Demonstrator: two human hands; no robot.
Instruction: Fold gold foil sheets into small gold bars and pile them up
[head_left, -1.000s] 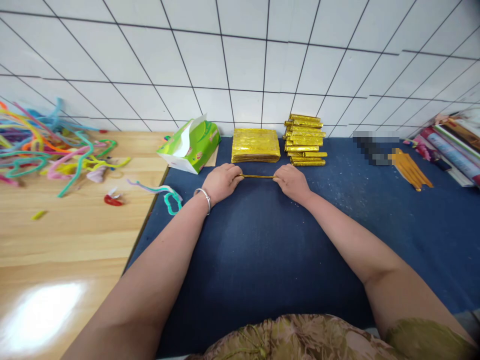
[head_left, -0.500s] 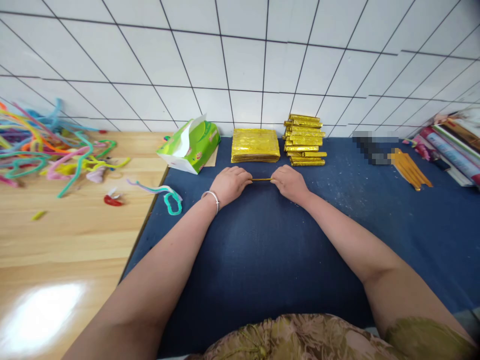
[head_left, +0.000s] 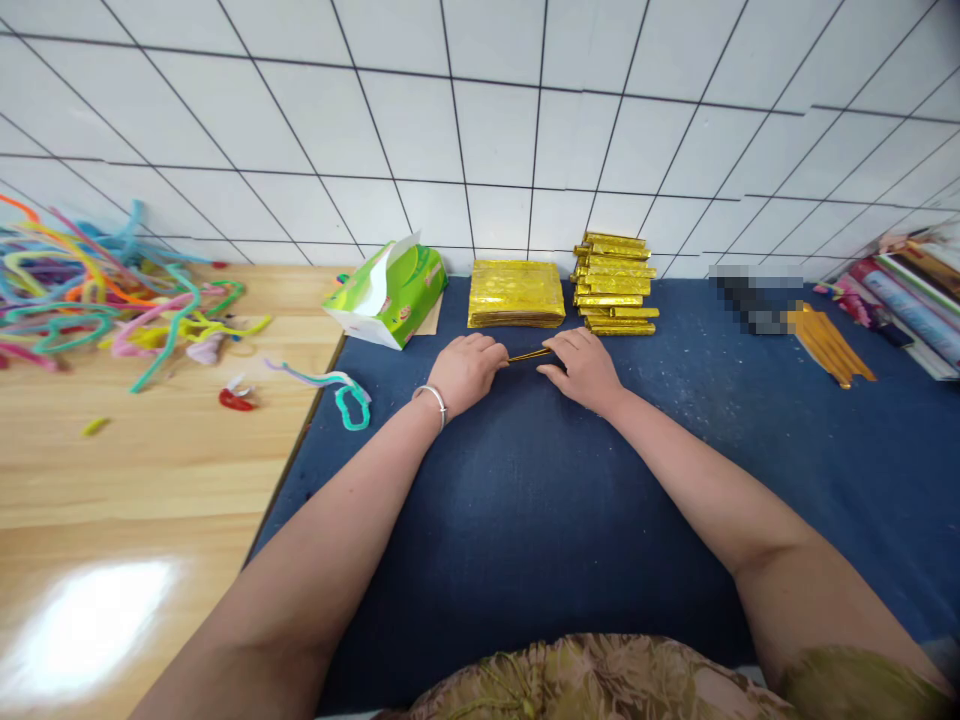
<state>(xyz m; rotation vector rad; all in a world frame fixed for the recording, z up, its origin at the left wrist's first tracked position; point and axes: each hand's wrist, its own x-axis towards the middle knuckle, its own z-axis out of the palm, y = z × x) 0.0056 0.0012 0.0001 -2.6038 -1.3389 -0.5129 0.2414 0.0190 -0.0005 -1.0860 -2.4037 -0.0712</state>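
A white wall (head_left: 495,125) with dark grid lines rises behind a dark blue surface (head_left: 540,530); along its left edge lies a pale wood-grained surface (head_left: 172,490), catching a bright patch of light (head_left: 97,625)

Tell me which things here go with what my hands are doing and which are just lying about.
Likely part of the job:
thin gold strip in your left hand
stack of gold sheets
pile of narrow gold pieces

Apparently just lying about:
green box
colorful fuzzy stems
books

Frame centre | right hand (head_left: 589,372): thumb now parted from fingers | gold paper strip (head_left: 529,355): level before, now slanting up rightward
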